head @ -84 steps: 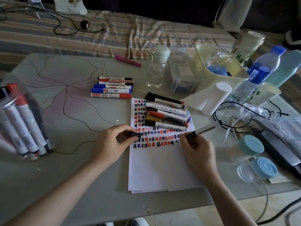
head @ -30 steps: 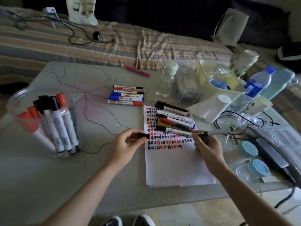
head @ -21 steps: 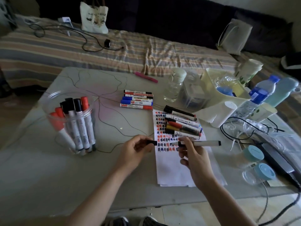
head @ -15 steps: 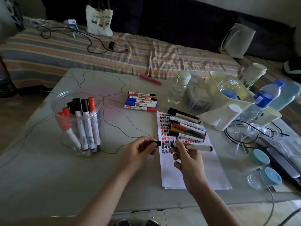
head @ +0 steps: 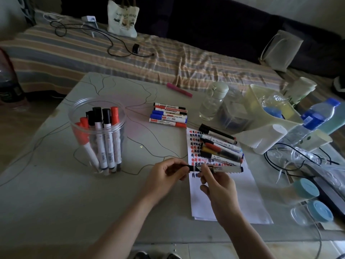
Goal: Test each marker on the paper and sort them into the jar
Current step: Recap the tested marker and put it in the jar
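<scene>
I'm recapping: my left hand (head: 164,176) pinches the black cap (head: 190,167) against the marker (head: 224,169) gripped by my right hand (head: 218,186). Next, I judge, comes carrying it to the jar (head: 97,135) near the tabletop's left edge.

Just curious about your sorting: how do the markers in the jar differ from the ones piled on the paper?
The jar markers stand nearly upright, caps up, inside the clear jar; the paper markers lie flat, side by side on the paper. The jar markers show only red and black caps; the paper markers include a yellow one. All are capped.
</scene>
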The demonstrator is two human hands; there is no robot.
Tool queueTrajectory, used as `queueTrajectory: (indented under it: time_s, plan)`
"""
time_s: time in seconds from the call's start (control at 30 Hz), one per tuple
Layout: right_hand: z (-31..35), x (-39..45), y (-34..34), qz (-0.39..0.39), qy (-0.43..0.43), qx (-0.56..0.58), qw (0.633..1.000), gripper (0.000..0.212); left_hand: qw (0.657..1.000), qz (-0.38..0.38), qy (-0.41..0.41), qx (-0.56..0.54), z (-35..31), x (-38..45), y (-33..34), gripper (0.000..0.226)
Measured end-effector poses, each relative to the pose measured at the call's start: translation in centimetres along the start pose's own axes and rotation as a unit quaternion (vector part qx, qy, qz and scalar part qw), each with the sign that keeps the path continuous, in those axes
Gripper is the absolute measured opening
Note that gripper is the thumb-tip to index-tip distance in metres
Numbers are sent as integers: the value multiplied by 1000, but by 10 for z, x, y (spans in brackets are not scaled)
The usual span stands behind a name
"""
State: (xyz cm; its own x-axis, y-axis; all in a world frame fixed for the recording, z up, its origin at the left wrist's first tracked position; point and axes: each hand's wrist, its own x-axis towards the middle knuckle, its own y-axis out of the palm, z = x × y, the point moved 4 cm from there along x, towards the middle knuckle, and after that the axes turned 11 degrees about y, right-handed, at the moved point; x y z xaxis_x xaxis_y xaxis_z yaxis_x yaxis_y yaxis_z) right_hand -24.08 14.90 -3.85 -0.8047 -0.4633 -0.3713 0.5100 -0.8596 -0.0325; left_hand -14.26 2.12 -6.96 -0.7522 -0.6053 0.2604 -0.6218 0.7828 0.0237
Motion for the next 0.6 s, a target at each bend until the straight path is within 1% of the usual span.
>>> queueTrajectory:
  time_s: [0.1,0.27,0.43,0.53,0.6]
  plan:
    - [-2,1,3,13,11,11,1000,22,1000,-16,-9,-11,3,0,-1,10]
    - [-7,7,5,18,36,24,999,19,1000,-17,-12,1,4,1,0,9]
    - [-8,12,14,23,47,26,998,22,999,-38,-16,-11,6,2,-4,10]
    - [-4,10,12,74,67,31,995,22,1000,-26,0,-10,1,1,-2,10]
    - [1,6,4,132,102,47,985,31,1000,-25,7,-9,-2,1,0,11]
